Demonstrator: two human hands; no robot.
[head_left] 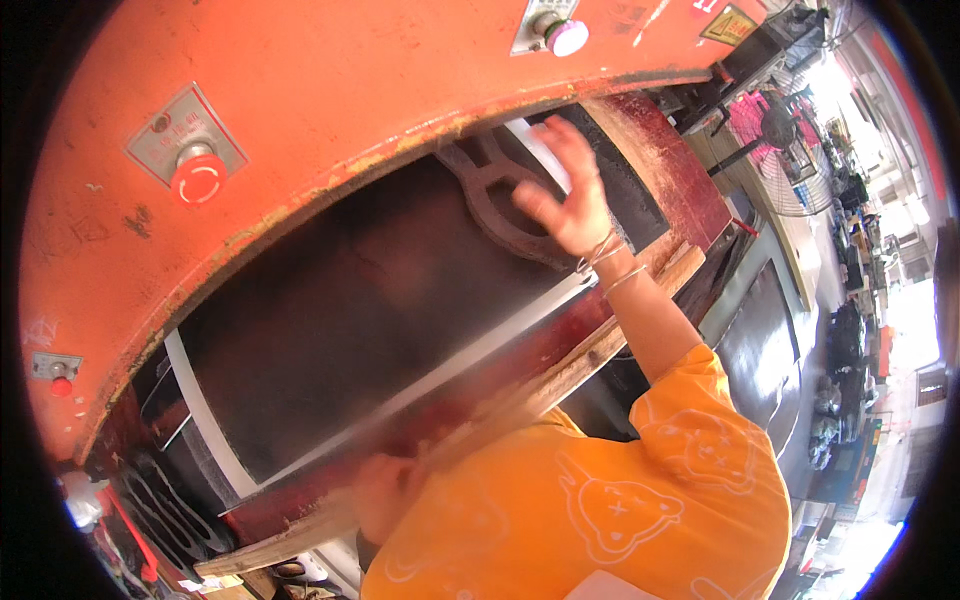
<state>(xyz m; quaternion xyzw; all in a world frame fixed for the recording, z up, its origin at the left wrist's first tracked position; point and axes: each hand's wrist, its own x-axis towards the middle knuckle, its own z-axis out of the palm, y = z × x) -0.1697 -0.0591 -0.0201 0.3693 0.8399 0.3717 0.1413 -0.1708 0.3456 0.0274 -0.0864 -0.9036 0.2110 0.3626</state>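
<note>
At the left, a dark piece with pale curved lines (165, 505) lies beside the left end of the dark red counter (280, 508), below an orange machine (300, 80) with a red button (200, 178). A black sheet (330, 330) covers much of the counter, pale strips along its left and near edges. The left hand (385, 495), blurred, is at the counter's near edge, left of the middle; whether its fingers grip anything, I cannot tell. Toward the right end, a dark curved piece (485, 215) lies on the sheet. Over its right side is the right hand (572, 200), fingers spread and released; contact is unclear. Farther right stands a fan (780, 135).
</note>
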